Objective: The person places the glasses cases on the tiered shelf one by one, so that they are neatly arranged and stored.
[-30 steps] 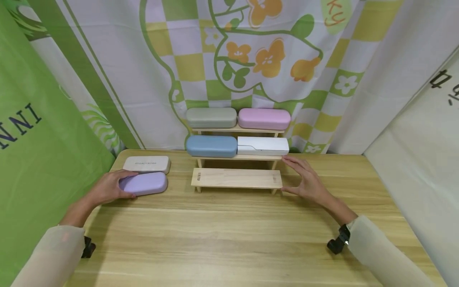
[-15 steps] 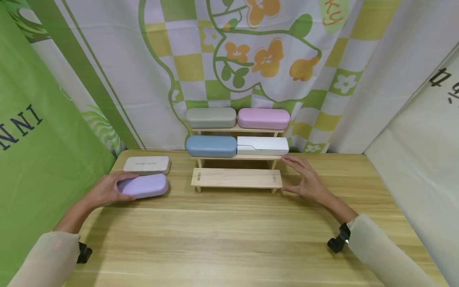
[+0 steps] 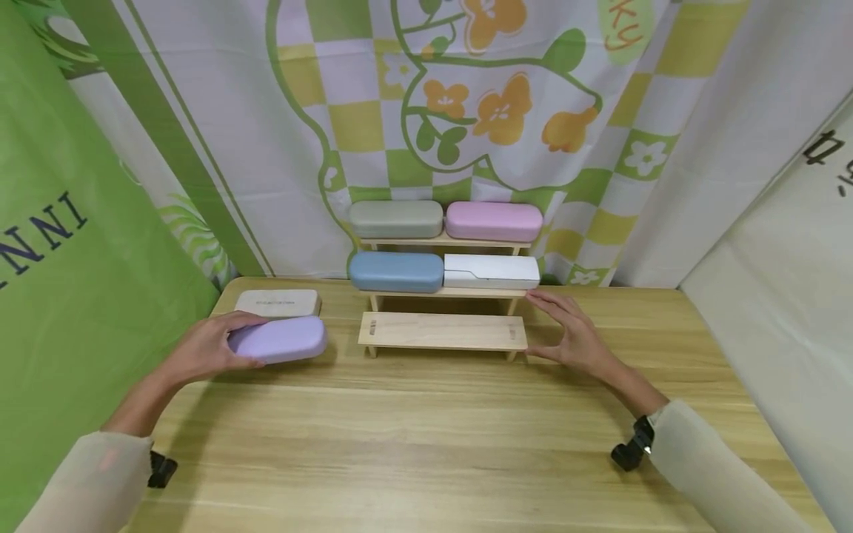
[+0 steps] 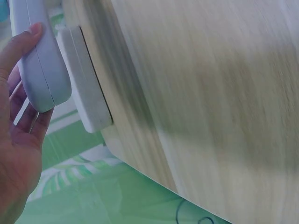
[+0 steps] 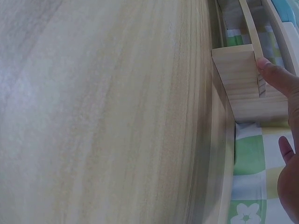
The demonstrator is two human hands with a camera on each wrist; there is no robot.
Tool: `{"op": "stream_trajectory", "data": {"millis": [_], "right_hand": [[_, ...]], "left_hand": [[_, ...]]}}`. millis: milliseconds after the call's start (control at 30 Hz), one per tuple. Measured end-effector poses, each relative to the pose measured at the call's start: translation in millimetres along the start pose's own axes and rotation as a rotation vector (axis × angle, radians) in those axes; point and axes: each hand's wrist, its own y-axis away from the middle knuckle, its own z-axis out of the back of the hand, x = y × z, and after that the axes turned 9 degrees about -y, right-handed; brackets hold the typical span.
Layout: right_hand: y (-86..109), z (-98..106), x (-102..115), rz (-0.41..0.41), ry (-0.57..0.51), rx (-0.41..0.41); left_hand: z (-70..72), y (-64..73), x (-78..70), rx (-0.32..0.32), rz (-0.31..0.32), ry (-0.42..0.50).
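My left hand [image 3: 205,348] grips the left end of a lavender glasses case [image 3: 286,339], thumb on the near side and fingers along the far side. In the left wrist view this case [image 4: 41,63] is held up off the tabletop. Behind it lies a flat off-white case [image 3: 278,300] with small lettering, partly overlapped by it. My right hand [image 3: 578,342] touches the right end of a three-step wooden rack [image 3: 443,331], thumb at the lowest step and straight fingertips at the middle one. The right wrist view shows the thumb [image 5: 275,74] against the step's edge.
The middle step bears a blue case [image 3: 396,272] and a white case [image 3: 492,272] with a flap line. A grey-green case [image 3: 395,220] and a pink case [image 3: 494,221] sit on the top step. Patterned curtain [image 3: 466,111] hangs behind the wooden table [image 3: 426,444].
My left hand has lifted the lavender case and shifted it slightly right, so it now overlaps the off-white case in the head view. The right hand stays at the rack.
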Motion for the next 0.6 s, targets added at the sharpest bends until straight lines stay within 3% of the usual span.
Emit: {"op": "stream_trajectory", "data": {"millis": [333,600], "right_hand": [[0.3,0.4,0.7,0.01,0.011,0.002],[-1.5,0.7,1.0,0.034,-0.014,-0.003]], "left_hand": [[-5.8,-14.5,-17.6,-0.087,-0.117,-0.01],[-6.5,-26.1,-40.4,-0.063,-0.174,0.036]]}}
